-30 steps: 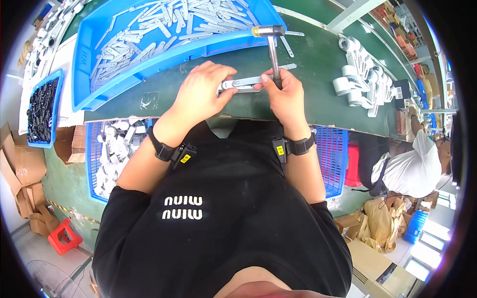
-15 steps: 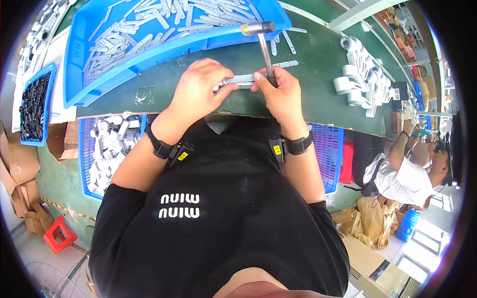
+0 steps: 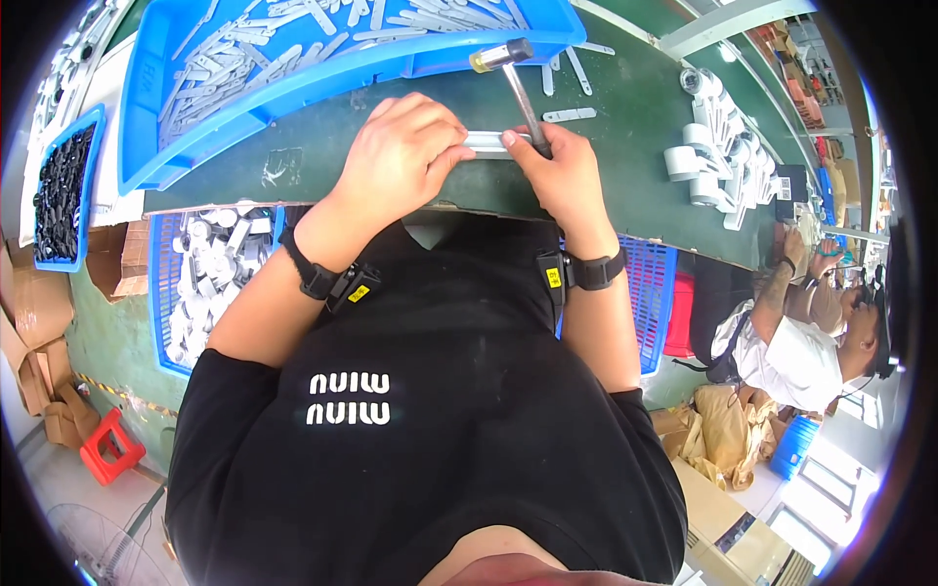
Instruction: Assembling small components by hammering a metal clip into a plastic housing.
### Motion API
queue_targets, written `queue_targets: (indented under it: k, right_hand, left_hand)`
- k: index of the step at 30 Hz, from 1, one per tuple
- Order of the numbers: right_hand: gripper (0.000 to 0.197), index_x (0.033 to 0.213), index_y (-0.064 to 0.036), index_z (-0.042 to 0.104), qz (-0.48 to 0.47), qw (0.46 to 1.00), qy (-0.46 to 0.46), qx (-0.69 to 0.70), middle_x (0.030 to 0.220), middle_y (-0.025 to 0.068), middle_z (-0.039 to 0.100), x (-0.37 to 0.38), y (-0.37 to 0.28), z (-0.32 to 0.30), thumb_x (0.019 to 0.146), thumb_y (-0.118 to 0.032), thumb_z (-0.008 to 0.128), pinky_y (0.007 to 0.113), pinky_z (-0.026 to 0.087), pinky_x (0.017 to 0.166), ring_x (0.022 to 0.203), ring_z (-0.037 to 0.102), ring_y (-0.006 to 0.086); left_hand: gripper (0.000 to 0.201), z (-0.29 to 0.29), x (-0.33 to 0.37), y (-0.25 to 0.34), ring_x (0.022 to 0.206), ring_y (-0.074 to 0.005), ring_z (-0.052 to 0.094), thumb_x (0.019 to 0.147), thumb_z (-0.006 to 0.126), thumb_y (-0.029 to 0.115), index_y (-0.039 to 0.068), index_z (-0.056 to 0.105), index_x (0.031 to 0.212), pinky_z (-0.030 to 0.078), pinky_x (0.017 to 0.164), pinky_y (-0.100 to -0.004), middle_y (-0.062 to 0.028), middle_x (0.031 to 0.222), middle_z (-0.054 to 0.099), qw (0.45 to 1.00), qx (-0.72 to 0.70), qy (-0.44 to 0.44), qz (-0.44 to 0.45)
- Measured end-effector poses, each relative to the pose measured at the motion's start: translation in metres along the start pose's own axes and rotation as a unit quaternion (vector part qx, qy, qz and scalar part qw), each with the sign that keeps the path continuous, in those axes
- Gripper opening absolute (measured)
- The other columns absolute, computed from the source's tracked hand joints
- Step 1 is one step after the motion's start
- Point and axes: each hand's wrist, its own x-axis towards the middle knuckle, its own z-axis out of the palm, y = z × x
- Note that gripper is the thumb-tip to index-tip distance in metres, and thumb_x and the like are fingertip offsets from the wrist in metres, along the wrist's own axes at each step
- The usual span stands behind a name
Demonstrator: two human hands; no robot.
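A pale grey, long narrow part point(image 3: 486, 144) lies level between my hands, just above the table's near edge. My left hand point(image 3: 399, 156) is closed on its left end, the fingers hiding that end. At the other end, the thumb of my right hand point(image 3: 564, 176) presses on the part. That same hand grips a small two-faced hammer point(image 3: 523, 93), its metal handle slanting up and its head, one face yellowish and one dark, tilted over the table. Beyond my right hand rests a loose grey strip point(image 3: 570, 114), flat on the green table.
A blue tray point(image 3: 293, 105) of grey strips spans the back left. White parts with round ends point(image 3: 721, 161) are heaped at right. A smaller blue tray point(image 3: 86, 220) holds black pieces. Blue crates point(image 3: 657, 308) sit below the table edge. A co-worker point(image 3: 801, 352) is at far right.
My left fingers have closed over the part's left end, whose rounded tip showed before. The part sits slightly higher in view, and the loose strip now shows whole. The hammer stays in my right hand.
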Motion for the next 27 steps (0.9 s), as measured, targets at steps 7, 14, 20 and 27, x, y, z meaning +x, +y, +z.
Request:
queue_targets:
  k: [7,14,20,27]
  right_hand:
    - [0.035,0.101,0.0022,0.08,-0.012,1.0,-0.014,0.011,0.064,0.0041,0.056,0.0,0.006,0.002,0.099,-0.032,0.082,0.035,0.042,0.059,0.063,0.049,0.0129]
    - [0.035,0.098,0.0018,0.078,-0.032,0.999,-0.001,-0.019,0.063,0.0047,0.056,-0.003,0.002,0.003,0.1,-0.033,0.081,0.036,0.042,0.059,0.061,0.047,0.0147]
    - [0.034,0.099,0.0017,0.077,-0.048,0.999,0.015,-0.022,0.064,0.0043,0.057,-0.002,0.009,0.003,0.1,-0.032,0.081,0.034,0.043,0.059,0.062,0.05,0.0126]
    - [0.041,0.15,-0.0042,0.066,-0.037,0.96,0.048,0.272,0.08,-0.0019,0.066,-0.041,0.009,-0.023,0.111,-0.018,0.066,0.021,0.041,0.056,0.063,0.053,0.0032]
  left_hand:
    - [0.015,0.003,0.007,0.018,0.098,-0.027,0.07,0.087,0.081,0.015,0.005,0.074,0.095,0.053,0.087,-0.0418,-0.0066,0.1,0.073,0.995,0.1,-0.008,0.0]
    - [0.02,0.02,0.004,0.022,0.108,-0.0341,0.077,0.091,0.083,0.016,0.004,0.078,0.107,0.062,0.1,-0.0445,-0.0093,0.117,0.08,0.994,0.101,-0.025,0.022]
    - [0.021,0.02,0.006,0.023,0.102,-0.0323,0.078,0.088,0.086,0.02,0.005,0.079,0.101,0.064,0.094,-0.041,-0.0069,0.111,0.081,0.994,0.102,-0.032,0.011]
    - [0.02,0.028,0.002,0.017,0.094,-0.0294,0.078,0.083,0.088,0.017,0.004,0.077,0.094,0.063,0.08,-0.0404,-0.0058,0.106,0.081,0.993,0.116,-0.016,0.016]
